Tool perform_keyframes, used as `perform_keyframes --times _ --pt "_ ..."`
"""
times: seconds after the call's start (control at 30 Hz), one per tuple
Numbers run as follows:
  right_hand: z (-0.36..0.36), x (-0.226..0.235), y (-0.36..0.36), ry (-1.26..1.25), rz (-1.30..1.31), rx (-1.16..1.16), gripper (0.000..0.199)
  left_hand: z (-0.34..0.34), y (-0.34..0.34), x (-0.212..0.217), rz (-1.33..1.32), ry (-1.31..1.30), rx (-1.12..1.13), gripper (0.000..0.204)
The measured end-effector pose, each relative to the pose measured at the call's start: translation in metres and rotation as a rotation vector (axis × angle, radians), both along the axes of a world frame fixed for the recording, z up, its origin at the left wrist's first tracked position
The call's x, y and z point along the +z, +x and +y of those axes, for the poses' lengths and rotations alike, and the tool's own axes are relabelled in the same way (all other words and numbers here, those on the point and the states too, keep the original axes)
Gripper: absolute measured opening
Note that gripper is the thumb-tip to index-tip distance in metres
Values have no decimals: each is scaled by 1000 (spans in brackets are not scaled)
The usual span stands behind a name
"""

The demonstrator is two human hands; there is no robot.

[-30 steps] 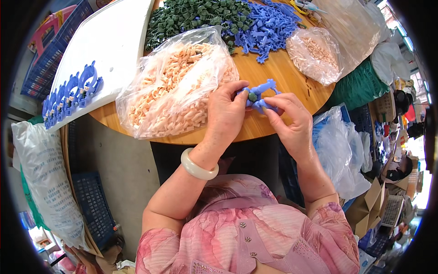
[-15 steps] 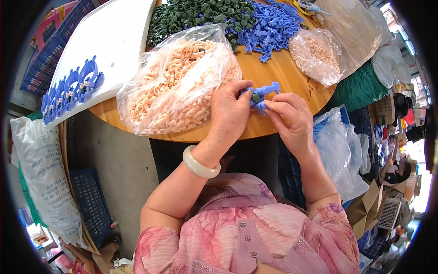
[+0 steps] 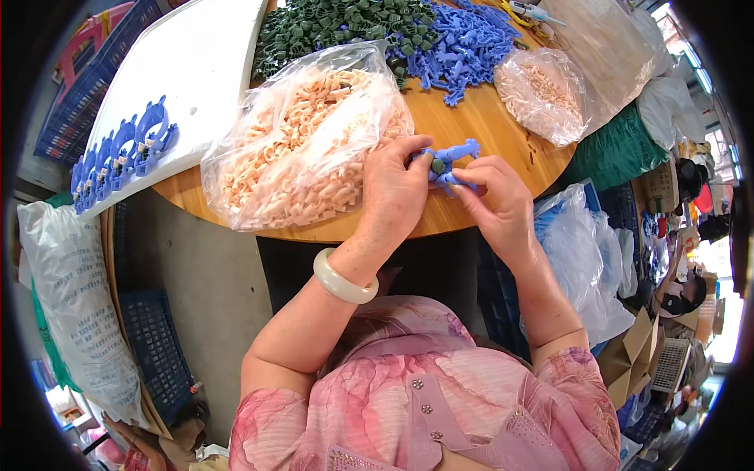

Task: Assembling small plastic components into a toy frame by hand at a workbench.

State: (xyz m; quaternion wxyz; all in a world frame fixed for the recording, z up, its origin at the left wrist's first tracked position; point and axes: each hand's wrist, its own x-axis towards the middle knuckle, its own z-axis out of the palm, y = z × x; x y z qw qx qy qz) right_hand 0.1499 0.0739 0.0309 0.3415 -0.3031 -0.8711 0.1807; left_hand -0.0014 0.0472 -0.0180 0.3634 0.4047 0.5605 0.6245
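Near the table's front edge, my left hand [image 3: 397, 184] pinches a small blue plastic toy figure [image 3: 457, 151] that has a dark green piece [image 3: 438, 166] at its middle. The thumb and fingers of my right hand [image 3: 496, 200] close on the figure's lower right part, so both hands grip it. Fingers hide some of its shape. Just left of my left hand lies a clear bag [image 3: 314, 149] full of peach-coloured plastic pieces. Beyond the hands are a heap of blue figures [image 3: 459, 55] and a heap of dark green pieces [image 3: 338, 27].
A white board [image 3: 184, 71] on the left carries a row of assembled blue figures [image 3: 122, 153]. A smaller bag of peach pieces [image 3: 542, 98] lies at the table's right. Clear plastic bags [image 3: 581, 259] hang beside the right forearm. A stuffed white sack [image 3: 82, 306] stands at lower left.
Both hands stay around the blue figure, which has shifted very slightly left. My right hand has moved a little leftward, its fingertips closer in on the figure.
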Motion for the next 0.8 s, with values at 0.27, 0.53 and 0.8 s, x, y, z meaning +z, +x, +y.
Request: perform_keyframes --times 0.27,0.53,0.8 --pt "-2 -6 0 -64 63 -57 20 -2 0 6 -56 -28 -37 22" --pt "-2 -7 2 -126 79 -53 20 -3 0 6 -61 -24 -33 22" --pt "-6 5 4 -139 63 -9 25 -6 0 14 -160 -58 -57 23"
